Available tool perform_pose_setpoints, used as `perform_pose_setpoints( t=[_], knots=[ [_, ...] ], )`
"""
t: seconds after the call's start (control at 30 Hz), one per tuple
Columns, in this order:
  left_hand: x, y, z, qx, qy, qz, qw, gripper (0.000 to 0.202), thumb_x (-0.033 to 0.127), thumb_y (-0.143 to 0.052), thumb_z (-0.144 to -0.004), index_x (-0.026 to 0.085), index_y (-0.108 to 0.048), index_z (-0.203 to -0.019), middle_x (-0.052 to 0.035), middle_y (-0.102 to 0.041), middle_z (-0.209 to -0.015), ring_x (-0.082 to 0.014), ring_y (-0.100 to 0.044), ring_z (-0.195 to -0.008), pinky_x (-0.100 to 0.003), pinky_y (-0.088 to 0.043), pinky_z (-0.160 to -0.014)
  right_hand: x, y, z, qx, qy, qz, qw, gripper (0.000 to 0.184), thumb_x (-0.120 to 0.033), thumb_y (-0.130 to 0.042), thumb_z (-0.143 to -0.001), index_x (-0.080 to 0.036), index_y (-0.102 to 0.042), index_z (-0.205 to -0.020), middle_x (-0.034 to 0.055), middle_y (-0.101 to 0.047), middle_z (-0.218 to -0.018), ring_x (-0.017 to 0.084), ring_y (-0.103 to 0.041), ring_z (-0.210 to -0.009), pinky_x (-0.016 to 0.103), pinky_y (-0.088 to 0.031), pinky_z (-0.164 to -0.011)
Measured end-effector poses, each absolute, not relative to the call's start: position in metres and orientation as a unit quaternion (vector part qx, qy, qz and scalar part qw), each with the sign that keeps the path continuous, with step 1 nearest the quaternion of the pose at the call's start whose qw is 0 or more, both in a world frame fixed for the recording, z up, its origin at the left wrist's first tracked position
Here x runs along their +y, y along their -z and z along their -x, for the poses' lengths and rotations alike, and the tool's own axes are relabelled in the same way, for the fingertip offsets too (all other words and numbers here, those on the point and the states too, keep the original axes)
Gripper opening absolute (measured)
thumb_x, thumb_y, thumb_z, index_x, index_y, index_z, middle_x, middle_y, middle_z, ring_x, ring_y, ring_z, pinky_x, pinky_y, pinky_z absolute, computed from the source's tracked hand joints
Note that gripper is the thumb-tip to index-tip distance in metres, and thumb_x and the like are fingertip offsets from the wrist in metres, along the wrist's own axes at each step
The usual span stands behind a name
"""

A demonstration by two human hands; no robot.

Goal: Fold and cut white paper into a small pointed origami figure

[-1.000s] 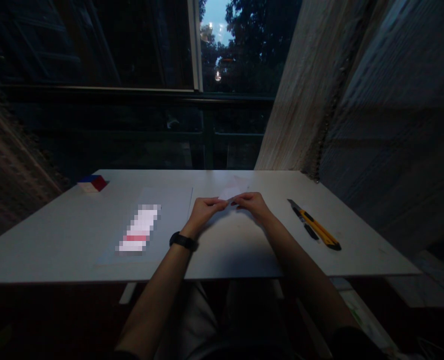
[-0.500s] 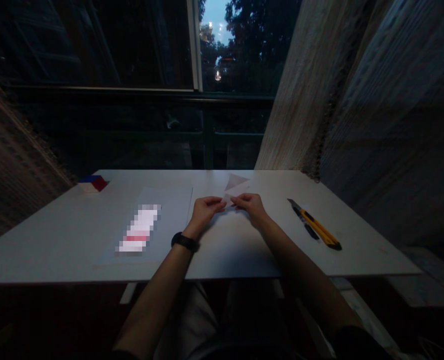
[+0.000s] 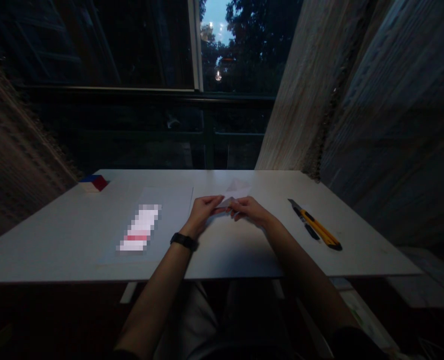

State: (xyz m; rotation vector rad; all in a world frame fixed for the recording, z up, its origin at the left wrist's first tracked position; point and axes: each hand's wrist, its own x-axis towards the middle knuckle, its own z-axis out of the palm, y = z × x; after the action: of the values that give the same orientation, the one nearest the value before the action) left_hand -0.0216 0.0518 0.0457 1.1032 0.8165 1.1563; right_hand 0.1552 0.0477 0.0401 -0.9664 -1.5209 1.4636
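A folded sheet of white paper (image 3: 237, 187) is held between my hands near the far middle of the table, with a pointed shape at its far end. My left hand (image 3: 204, 209) pinches its near left edge, thumb on top; a dark band circles that wrist. On the near right side, my right hand (image 3: 249, 209) grips the paper with curled fingers, partly beneath it. Its exact folds are hard to make out in the dim light.
The white table (image 3: 229, 250) carries a yellow utility knife (image 3: 321, 230) beside a black pen (image 3: 309, 226) on the right. To the left lie white sheets (image 3: 169, 220) with a blurred-out bright rectangle (image 3: 141, 227). A coloured cube (image 3: 93, 183) sits at the far left.
My right hand has shifted slightly and its fingers have curled further under the paper. The near part of the paper has changed angle, and its far point looks lower.
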Motion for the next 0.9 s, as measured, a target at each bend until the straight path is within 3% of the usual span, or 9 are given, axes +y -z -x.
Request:
perform_pose_setpoints(
  t=[0.17, 0.33, 0.53, 0.73, 0.9],
  knots=[
    [0.056, -0.038, 0.025, 0.367, -0.5, -0.463, 0.633, 0.033, 0.018, -0.077, -0.055, 0.008, -0.068, -0.086, -0.0106, -0.069, -0.084, -0.0186, -0.065, -0.072, -0.032, -0.053, -0.073, 0.046, -0.042, -0.158, -0.632, -0.568, 0.385, 0.361, 0.038, -0.045, -0.07, -0.062, -0.012, -0.07, -0.08, 0.0052, -0.064, -0.067, 0.011, -0.057, -0.06, 0.023, -0.046, -0.054],
    [0.057, -0.035, 0.028, 0.396, -0.483, -0.495, 0.604, 0.038, 0.023, -0.075, -0.057, 0.009, -0.068, -0.091, -0.01, -0.069, -0.08, -0.0146, -0.061, -0.061, -0.023, -0.046, -0.052, 0.048, -0.038, -0.157, -0.627, -0.567, 0.39, 0.366, 0.036, -0.039, -0.074, -0.058, -0.011, -0.071, -0.081, 0.0059, -0.065, -0.067, 0.011, -0.057, -0.06, 0.023, -0.047, -0.055],
    [0.054, -0.04, 0.025, 0.368, -0.486, -0.518, 0.599, 0.063, 0.022, -0.075, -0.054, 0.01, -0.059, -0.113, -0.0089, -0.069, -0.079, -0.0133, -0.06, -0.061, -0.024, -0.044, -0.058, 0.051, -0.031, -0.143, -0.579, -0.5, 0.441, 0.47, 0.039, -0.05, -0.071, -0.055, -0.011, -0.066, -0.062, 0.0038, -0.061, -0.056, 0.01, -0.053, -0.049, 0.022, -0.043, -0.045],
    [0.056, -0.039, 0.021, 0.388, -0.481, -0.579, 0.532, 0.039, 0.034, -0.067, -0.064, 0.011, -0.068, -0.096, -0.0092, -0.069, -0.091, -0.0185, -0.061, -0.079, -0.029, -0.046, -0.072, 0.051, -0.026, -0.135, -0.556, -0.43, 0.495, 0.51, 0.04, -0.052, -0.07, -0.054, -0.013, -0.062, -0.055, 0.0018, -0.057, -0.048, 0.009, -0.046, -0.04, 0.022, -0.037, -0.038],
    [0.052, -0.04, 0.018, 0.381, -0.477, -0.635, 0.473, 0.049, 0.031, -0.071, -0.062, 0.013, -0.064, -0.107, -0.0113, -0.066, -0.102, -0.0221, -0.06, -0.091, -0.033, -0.044, -0.083, 0.055, -0.021, -0.134, -0.516, -0.407, 0.509, 0.555, 0.04, -0.053, -0.069, -0.055, -0.014, -0.061, -0.057, 0.0019, -0.057, -0.049, 0.009, -0.045, -0.038, 0.023, -0.035, -0.038]
  ],
)
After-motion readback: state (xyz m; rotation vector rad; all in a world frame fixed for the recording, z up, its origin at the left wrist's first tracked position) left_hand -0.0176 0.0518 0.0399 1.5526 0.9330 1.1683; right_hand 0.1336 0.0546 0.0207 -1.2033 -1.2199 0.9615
